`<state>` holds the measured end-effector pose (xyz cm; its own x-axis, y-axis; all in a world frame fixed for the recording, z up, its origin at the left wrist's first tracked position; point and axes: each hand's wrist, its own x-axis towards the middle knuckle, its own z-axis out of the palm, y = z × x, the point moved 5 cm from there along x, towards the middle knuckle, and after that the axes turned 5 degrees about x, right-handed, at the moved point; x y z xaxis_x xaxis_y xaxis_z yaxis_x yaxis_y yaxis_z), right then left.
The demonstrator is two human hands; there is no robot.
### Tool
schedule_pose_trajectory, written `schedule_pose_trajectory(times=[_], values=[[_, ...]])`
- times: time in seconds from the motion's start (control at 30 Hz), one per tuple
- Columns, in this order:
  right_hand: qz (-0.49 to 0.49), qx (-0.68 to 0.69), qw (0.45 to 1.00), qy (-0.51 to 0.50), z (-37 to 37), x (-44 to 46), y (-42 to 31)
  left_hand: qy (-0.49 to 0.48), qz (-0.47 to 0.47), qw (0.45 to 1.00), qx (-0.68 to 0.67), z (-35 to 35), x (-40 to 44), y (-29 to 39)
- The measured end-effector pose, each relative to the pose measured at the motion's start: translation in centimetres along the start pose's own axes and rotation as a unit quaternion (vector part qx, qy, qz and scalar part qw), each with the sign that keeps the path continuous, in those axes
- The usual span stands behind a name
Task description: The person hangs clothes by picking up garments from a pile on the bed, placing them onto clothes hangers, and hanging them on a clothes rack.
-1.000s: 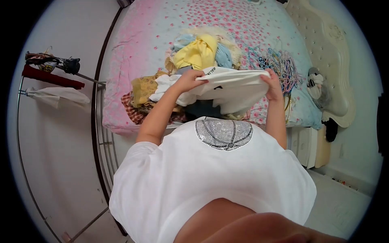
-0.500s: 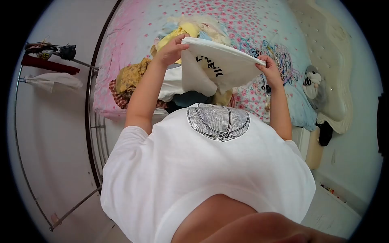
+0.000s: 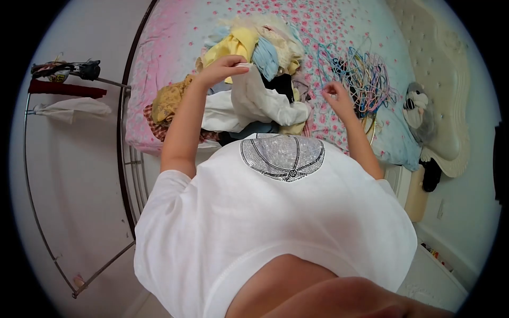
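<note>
My left hand (image 3: 225,70) pinches one edge of a white shirt (image 3: 260,100) between thumb and fingers. The shirt hangs down from it and spreads to the right over the clothes below. Off to the right, my right hand (image 3: 338,99) is apart from the shirt, its fingers bent with a small gap to the thumb and nothing seen in them. Under and behind the shirt lies a clothes pile with a yellow garment (image 3: 233,45), a light blue piece (image 3: 265,58) and another white cloth (image 3: 216,112). A mustard patterned garment (image 3: 170,99) lies at its left.
A tangle of coloured hangers (image 3: 366,79) lies on the flowered bedsheet (image 3: 339,26) at the right. Beside the padded headboard (image 3: 442,79) sits a grey and white plush toy (image 3: 416,103). A metal rack (image 3: 32,159) with hanging items stands left of the bed.
My right hand has let go of the white shirt, which was stretched between both hands. The shirt has dropped on that side, and its black lettering no longer shows.
</note>
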<state>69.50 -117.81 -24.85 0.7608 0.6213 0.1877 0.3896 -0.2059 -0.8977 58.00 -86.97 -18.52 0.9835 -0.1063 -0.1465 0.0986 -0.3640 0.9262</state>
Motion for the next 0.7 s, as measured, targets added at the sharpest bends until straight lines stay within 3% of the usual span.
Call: schedule_pose_trajectory(times=[0.17, 0.27, 0.37, 0.43, 0.53, 0.6, 0.7], values=[[-0.148, 0.086, 0.983, -0.058, 6.7, 3.6, -6.5, -0.073, 0.019, 0.995, 0.072, 4.6, 3.7, 3.1], [-0.068, 0.186, 0.976, -0.093, 9.3, 4.6, -8.8, -0.102, 0.026, 0.994, 0.042, 5.4, 4.6, 3.7], [0.031, 0.201, 0.955, -0.217, 10.9, 4.9, -7.8, -0.065, 0.062, 0.995, -0.036, 4.0, 3.7, 4.6], [-0.017, 0.132, 0.96, -0.244, 11.6, 4.7, -6.7, -0.004, 0.118, 0.986, -0.116, 2.2, 2.3, 4.7], [-0.127, -0.004, 0.953, -0.275, 12.0, 4.2, -3.6, 0.032, 0.098, 0.966, -0.237, -0.2, 0.8, 3.4], [-0.207, -0.118, 0.929, -0.281, 11.4, 4.5, -0.3, 0.04, 0.106, 0.964, -0.241, -1.4, 0.4, 2.8], [-0.2, -0.273, 0.906, -0.256, 8.5, 5.0, 1.7, 0.024, 0.096, 0.978, -0.183, -2.4, 0.3, 2.1]])
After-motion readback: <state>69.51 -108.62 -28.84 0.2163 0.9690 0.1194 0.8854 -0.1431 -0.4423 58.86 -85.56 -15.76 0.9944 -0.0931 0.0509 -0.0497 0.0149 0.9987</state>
